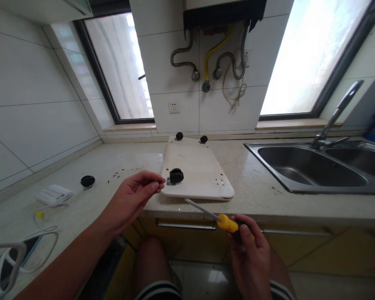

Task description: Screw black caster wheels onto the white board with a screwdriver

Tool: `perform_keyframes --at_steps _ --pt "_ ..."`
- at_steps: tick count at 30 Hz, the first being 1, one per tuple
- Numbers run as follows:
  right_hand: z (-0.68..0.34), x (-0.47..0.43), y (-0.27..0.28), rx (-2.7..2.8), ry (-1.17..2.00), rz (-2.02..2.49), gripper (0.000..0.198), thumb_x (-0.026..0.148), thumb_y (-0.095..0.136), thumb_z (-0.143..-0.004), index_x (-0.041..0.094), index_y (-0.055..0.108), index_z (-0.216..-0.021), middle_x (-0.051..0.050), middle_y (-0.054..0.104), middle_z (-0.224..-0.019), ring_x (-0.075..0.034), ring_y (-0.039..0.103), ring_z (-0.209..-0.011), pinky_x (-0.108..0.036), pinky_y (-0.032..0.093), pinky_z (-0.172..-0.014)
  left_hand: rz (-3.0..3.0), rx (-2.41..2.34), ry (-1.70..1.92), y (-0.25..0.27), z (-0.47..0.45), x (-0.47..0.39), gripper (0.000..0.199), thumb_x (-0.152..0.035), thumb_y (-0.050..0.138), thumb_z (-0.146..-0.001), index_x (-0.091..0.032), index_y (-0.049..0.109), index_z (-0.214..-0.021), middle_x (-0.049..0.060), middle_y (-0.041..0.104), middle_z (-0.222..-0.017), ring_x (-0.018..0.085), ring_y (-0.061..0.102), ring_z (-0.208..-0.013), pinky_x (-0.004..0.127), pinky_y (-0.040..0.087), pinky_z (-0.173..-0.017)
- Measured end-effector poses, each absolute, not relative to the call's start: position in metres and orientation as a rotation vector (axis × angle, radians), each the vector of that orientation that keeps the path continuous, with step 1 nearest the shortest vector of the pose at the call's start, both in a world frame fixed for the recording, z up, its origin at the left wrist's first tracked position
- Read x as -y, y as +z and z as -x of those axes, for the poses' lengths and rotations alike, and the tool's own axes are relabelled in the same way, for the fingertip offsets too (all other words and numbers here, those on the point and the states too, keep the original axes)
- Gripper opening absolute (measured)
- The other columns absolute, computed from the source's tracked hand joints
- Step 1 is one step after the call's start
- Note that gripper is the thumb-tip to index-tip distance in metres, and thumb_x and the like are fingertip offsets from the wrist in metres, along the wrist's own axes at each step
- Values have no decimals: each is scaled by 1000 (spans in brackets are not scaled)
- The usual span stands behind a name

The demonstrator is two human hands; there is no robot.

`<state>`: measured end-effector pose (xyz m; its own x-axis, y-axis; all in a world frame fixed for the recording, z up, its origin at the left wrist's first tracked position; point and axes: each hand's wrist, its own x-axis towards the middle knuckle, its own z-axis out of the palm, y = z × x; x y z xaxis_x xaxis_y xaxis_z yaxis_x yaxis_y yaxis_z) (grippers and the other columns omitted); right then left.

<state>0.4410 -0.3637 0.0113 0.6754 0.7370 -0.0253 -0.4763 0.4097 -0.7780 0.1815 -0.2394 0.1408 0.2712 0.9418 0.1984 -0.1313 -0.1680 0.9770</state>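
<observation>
My right hand grips a screwdriver by its yellow and black handle, in front of the counter edge. Its metal shaft points up and left toward the white board. Beside the board's near left corner, my left hand is closed in a pinch. Whatever lies between its fingertips is too small to name. Right by those fingertips, a black caster wheel with a metal plate sits on that corner. Two more casters, one left and one right, stand at the far end. Several holes mark the near right corner.
A loose caster lies on the counter at the left, near several small dark screws. A white power strip and cable are further left. The steel sink is at the right.
</observation>
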Motion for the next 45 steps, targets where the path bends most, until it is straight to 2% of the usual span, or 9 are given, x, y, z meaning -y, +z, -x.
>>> perform_keyframes --at_steps 5,17,26,29,32,34,37,40,45 --pt "-427 367 9 438 823 812 32 45 99 -77 26 86 -98 -4 79 -104 -17 79 -89 -20 67 -72 -1325 -682 1014 142 -188 257 19 -35 99 -87 -24 87 -96 5 85 -98 13 79 -85 19 65 -79" --pt "-424 367 4 486 726 866 31 45 97 -78 24 84 -97 -5 76 -105 -18 75 -91 -23 67 -74 -1555 -644 938 137 -187 259 12 -34 93 -94 -25 86 -100 3 80 -98 13 73 -87 18 60 -80" --pt "-433 369 -5 788 389 862 14 30 88 -89 25 80 -100 -4 74 -105 -17 75 -98 -27 66 -86 -1816 -782 1065 145 -192 265 6 -29 89 -95 -23 87 -97 4 82 -93 17 78 -86 22 64 -78" --pt "-435 369 -8 854 377 843 20 24 90 -86 25 79 -102 -4 73 -109 -18 77 -100 -28 66 -89 -1877 -754 1069 147 -187 266 16 -28 86 -98 -27 84 -114 3 82 -98 18 80 -91 24 67 -83" --pt "-435 366 -13 801 459 816 24 23 90 -86 26 77 -106 -3 72 -112 -16 77 -102 -27 66 -90 -1958 -714 962 148 -178 258 41 -33 83 -102 -34 74 -142 5 83 -117 20 81 -105 29 68 -92" --pt "-434 363 -13 735 505 804 26 26 90 -87 27 77 -109 -2 72 -111 -15 76 -102 -25 66 -89 -2044 -746 935 149 -176 243 44 -40 76 -107 -35 68 -150 7 82 -129 23 80 -114 35 68 -99" --pt "-434 358 -8 646 557 783 30 30 91 -86 29 76 -112 -2 73 -110 -15 76 -104 -25 67 -89 -2275 -888 1015 146 -181 208 40 -45 63 -113 -31 68 -151 10 76 -145 30 73 -133 50 61 -115" --pt "-439 356 -3 575 615 752 35 30 93 -84 30 74 -113 -2 76 -111 -15 77 -104 -26 68 -88 -2552 -859 887 139 -193 172 45 -44 65 -111 -30 67 -153 11 63 -164 36 57 -153 62 42 -132" --pt "-455 357 -3 478 605 816 45 32 99 -79 29 70 -114 -2 81 -109 -15 80 -101 -21 67 -82 -2497 -722 705 125 -204 145 37 -48 63 -110 -29 74 -140 12 70 -144 31 69 -132 48 59 -114"
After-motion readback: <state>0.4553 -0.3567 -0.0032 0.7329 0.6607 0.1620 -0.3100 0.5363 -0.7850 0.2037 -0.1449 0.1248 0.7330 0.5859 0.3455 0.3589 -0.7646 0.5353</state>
